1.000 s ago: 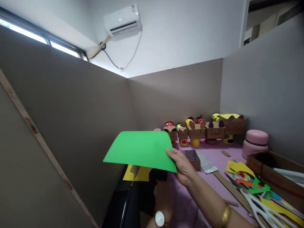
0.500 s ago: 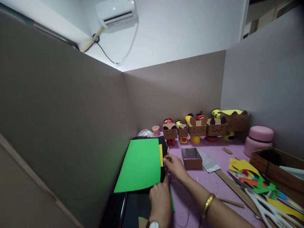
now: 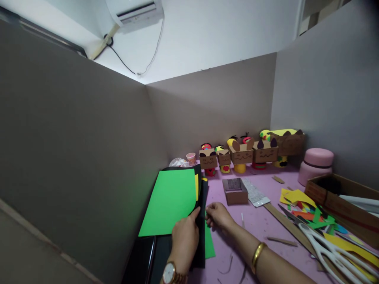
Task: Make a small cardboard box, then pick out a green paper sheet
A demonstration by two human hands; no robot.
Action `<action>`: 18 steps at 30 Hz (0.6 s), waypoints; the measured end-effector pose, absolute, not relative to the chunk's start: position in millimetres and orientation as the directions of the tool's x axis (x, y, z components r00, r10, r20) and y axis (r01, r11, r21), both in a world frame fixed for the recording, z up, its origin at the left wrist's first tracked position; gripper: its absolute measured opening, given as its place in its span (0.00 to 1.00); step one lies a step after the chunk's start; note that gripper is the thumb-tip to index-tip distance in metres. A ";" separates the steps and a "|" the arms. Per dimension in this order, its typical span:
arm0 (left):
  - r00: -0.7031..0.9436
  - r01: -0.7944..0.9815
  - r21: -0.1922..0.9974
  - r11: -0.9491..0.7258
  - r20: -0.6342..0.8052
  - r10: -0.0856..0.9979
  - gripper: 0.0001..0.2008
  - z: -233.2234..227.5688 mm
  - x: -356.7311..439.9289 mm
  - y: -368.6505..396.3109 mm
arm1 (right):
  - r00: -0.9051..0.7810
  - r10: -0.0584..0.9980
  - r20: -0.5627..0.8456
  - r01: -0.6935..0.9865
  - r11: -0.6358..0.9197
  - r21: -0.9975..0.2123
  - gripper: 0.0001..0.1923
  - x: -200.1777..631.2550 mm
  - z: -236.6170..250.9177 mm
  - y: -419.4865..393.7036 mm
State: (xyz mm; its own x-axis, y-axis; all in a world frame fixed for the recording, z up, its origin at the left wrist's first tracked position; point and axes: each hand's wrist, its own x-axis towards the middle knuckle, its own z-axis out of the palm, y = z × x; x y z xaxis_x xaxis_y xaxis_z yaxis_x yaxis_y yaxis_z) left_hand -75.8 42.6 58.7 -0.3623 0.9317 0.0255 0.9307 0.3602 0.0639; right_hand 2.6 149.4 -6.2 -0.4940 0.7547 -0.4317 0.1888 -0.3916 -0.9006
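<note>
Pressing down on a stack of coloured paper, the person's left hand point(image 3: 185, 236) lies with fingers curled over the lower right corner of a green sheet point(image 3: 170, 201), the thumb tip touching its curved edge; the hand rests on the sheet rather than closing round it. A gold watch point(image 3: 169, 273) sits on that wrist. Just to the right, the right hand point(image 3: 217, 216) pinches the right-hand edge of the stack, where a second green sheet point(image 3: 209, 242) juts out from under a black sheet point(image 3: 201, 221); whether the fingertips close on one sheet or several cannot be told. A gold bangle point(image 3: 258, 252) circles the right forearm.

The green sheet lies topmost on the stack at the left side of a pink table point(image 3: 260, 225), hard against a grey partition point(image 3: 74, 150), with a strip of yellow paper point(image 3: 196, 185) showing along its right edge.

Beyond the hands stands a small open cardboard box point(image 3: 235, 191), with a patterned strip point(image 3: 254, 194) beside it. A row of cardboard-box figures point(image 3: 241, 153) with drawn faces lines the back partition, a small pink cup point(image 3: 191, 158) at its left end and a pink lidded jar point(image 3: 314, 165) at its right. At far right lie coloured paper scraps point(image 3: 308, 211), white scissors point(image 3: 328, 252) and a brown cardboard tray point(image 3: 340, 205).
</note>
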 end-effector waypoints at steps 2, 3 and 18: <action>-0.371 0.926 0.078 0.368 0.032 0.928 0.26 59.5 -77.1 41.8 | -0.508 0.735 -0.449 0.216 -0.396 -0.893 0.11 6.3 -8.0 148.9; -0.375 0.925 0.088 0.371 0.034 0.926 0.26 60.5 -78.1 41.3 | -0.519 0.721 -0.459 0.231 -0.398 -0.888 0.11 8.0 -8.6 148.5; -0.362 0.904 0.251 0.347 0.013 0.932 0.29 73.9 -93.9 39.1 | -0.537 0.666 -0.518 0.326 -0.403 -0.856 0.13 3.9 11.9 144.9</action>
